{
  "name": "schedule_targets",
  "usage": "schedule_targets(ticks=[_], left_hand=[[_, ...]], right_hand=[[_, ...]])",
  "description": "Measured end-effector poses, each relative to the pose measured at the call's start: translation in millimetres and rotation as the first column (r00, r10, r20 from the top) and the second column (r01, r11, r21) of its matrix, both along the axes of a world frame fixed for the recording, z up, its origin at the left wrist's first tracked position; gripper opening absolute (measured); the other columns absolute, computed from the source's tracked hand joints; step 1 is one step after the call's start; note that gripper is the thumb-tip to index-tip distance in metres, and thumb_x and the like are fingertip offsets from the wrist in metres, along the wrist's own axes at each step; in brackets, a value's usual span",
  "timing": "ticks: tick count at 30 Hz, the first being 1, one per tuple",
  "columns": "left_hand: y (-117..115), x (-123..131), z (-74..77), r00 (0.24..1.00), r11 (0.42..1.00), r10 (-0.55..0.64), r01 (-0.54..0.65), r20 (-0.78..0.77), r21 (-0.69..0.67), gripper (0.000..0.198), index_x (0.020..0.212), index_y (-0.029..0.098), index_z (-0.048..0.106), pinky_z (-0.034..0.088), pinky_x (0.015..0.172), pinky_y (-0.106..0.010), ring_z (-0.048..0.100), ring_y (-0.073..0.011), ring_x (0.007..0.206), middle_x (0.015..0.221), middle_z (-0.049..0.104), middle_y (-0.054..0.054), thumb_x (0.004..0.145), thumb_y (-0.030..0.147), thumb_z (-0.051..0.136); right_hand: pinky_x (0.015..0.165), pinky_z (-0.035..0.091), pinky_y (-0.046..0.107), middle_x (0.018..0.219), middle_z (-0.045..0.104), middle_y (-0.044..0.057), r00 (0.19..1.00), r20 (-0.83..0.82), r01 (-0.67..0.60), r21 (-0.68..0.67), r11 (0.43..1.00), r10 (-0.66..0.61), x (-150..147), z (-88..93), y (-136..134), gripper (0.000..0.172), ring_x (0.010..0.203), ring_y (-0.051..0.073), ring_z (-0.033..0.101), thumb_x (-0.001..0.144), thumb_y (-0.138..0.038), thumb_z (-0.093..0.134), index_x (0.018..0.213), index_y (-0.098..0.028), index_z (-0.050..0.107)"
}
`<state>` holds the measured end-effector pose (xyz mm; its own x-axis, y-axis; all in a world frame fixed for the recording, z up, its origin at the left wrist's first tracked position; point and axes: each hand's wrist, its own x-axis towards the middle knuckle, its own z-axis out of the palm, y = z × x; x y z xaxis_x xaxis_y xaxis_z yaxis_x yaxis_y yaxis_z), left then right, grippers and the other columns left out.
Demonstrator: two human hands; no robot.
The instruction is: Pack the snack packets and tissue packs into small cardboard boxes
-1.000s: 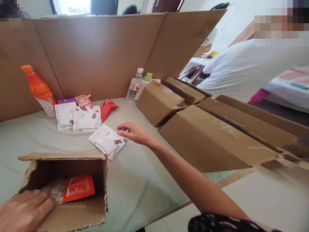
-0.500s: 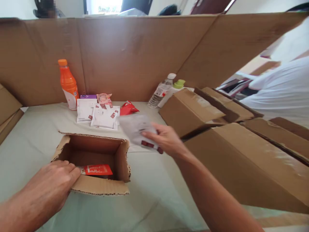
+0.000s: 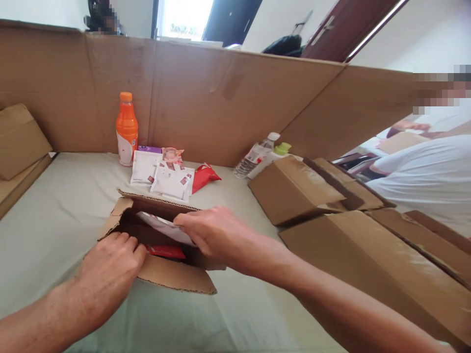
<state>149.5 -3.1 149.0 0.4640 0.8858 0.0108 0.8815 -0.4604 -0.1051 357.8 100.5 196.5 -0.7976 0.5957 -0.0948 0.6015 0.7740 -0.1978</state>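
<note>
A small open cardboard box lies on the pale green table cover. My left hand rests on its near left edge, fingers curled over the rim. My right hand is closed on a white packet and holds it inside the box opening. A red packet lies in the box under the white one. More white packets lie in a pile behind the box, with a red pouch beside them.
An orange drink bottle, a clear water bottle and a green-capped bottle stand by the cardboard back wall. Larger cardboard boxes lie at right. A person in white is at far right.
My right hand picked the white packet off the table, carried it left and brought it into the box. My left hand shifted along the box's near edge.
</note>
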Motion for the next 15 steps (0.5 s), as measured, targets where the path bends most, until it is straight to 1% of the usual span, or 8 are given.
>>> schedule_targets(ticks=[2, 4, 6, 8, 10, 12, 14, 15], left_hand=[[-1, -1, -2.4, 1.0, 1.0, 0.008, -0.008, -0.007, 0.0, 0.031, 0.085, 0.019, 0.069, 0.058, 0.074, -0.039, 0.071, -0.0274, 0.079, 0.082, 0.073, -0.007, 0.077, -0.003, 0.049], [-2, -2, -4.9, 1.0, 1.0, 0.009, -0.009, -0.005, -0.008, 0.032, 0.086, 0.019, 0.069, 0.06, 0.074, -0.042, 0.071, -0.0288, 0.079, 0.083, 0.073, -0.008, 0.078, -0.003, 0.047], [-2, -2, -7.6, 1.0, 1.0, 0.0, 0.0, 0.007, 0.005, 0.034, 0.087, 0.018, 0.069, 0.062, 0.074, -0.046, 0.07, -0.0297, 0.078, 0.083, 0.072, -0.009, 0.077, -0.005, 0.045], [-2, -2, -10.7, 1.0, 0.997, -0.023, 0.022, 0.02, 0.074, 0.036, 0.088, 0.016, 0.069, 0.063, 0.074, -0.047, 0.071, -0.0299, 0.079, 0.087, 0.073, -0.011, 0.074, -0.006, 0.045], [-3, -2, -13.6, 0.998, 0.98, -0.042, 0.034, 0.039, 0.196, 0.038, 0.089, 0.014, 0.071, 0.064, 0.08, -0.048, 0.073, -0.0321, 0.092, 0.101, 0.075, -0.017, 0.07, -0.007, 0.045], [-3, -3, -15.6, 0.996, 0.951, -0.059, 0.034, 0.071, 0.307, 0.038, 0.087, 0.012, 0.073, 0.062, 0.092, -0.05, 0.069, -0.0355, 0.114, 0.125, 0.071, -0.022, 0.068, -0.006, 0.046], [-2, -4, -16.1, 0.992, 0.941, -0.076, 0.038, 0.101, 0.336, 0.038, 0.087, 0.012, 0.074, 0.059, 0.101, -0.05, 0.063, -0.0363, 0.128, 0.139, 0.065, -0.023, 0.067, -0.004, 0.046], [-1, -5, -15.8, 0.992, 0.955, -0.077, 0.045, 0.1, 0.294, 0.04, 0.089, 0.012, 0.075, 0.059, 0.1, -0.05, 0.065, -0.0351, 0.126, 0.137, 0.067, -0.022, 0.068, -0.003, 0.045]], right_hand=[[0.052, 0.02, 0.029, 0.07, 0.067, 0.001, 0.98, 0.198, 0.004, 0.011, 1.0, -0.006, -12, 1.7, 4, 0.023, 0.055, 0.012, 0.047, 0.08, 0.002, 0.054, 0.082, -0.019, 0.064], [0.053, 0.02, 0.029, 0.073, 0.069, 0.003, 0.965, 0.263, -0.017, 0.004, 1.0, 0.015, -21, 2.6, 8, 0.021, 0.058, 0.013, 0.05, 0.085, -0.002, 0.054, 0.087, -0.018, 0.066], [0.054, 0.022, 0.029, 0.078, 0.072, 0.004, 0.961, 0.274, -0.039, -0.001, 0.999, 0.037, -28, 0.1, 12, 0.022, 0.062, 0.015, 0.056, 0.09, -0.005, 0.052, 0.092, -0.018, 0.069], [0.056, 0.025, 0.028, 0.084, 0.075, 0.007, 0.957, 0.285, -0.063, -0.003, 0.998, 0.061, -34, -6.7, 16, 0.023, 0.069, 0.017, 0.063, 0.092, -0.005, 0.052, 0.099, -0.017, 0.071], [0.059, 0.03, 0.029, 0.091, 0.077, 0.01, 0.946, 0.303, -0.111, -0.032, 0.993, 0.115, -41, -16.3, 19, 0.021, 0.077, 0.02, 0.068, 0.096, -0.009, 0.053, 0.104, -0.015, 0.071], [0.061, 0.035, 0.029, 0.097, 0.078, 0.014, 0.933, 0.283, -0.202, -0.104, 0.974, 0.223, -47, -24.1, 19, 0.022, 0.084, 0.023, 0.071, 0.102, -0.023, 0.053, 0.112, -0.013, 0.071], [0.063, 0.039, 0.03, 0.1, 0.078, 0.014, 0.916, 0.231, -0.292, -0.18, 0.939, 0.329, -47, -25.7, 17, 0.029, 0.086, 0.025, 0.073, 0.105, -0.033, 0.053, 0.118, -0.012, 0.07], [0.064, 0.041, 0.03, 0.1, 0.079, 0.014, 0.909, 0.208, -0.319, -0.211, 0.924, 0.361, -43, -23.5, 16, 0.029, 0.086, 0.024, 0.073, 0.105, -0.032, 0.054, 0.118, -0.012, 0.07]])
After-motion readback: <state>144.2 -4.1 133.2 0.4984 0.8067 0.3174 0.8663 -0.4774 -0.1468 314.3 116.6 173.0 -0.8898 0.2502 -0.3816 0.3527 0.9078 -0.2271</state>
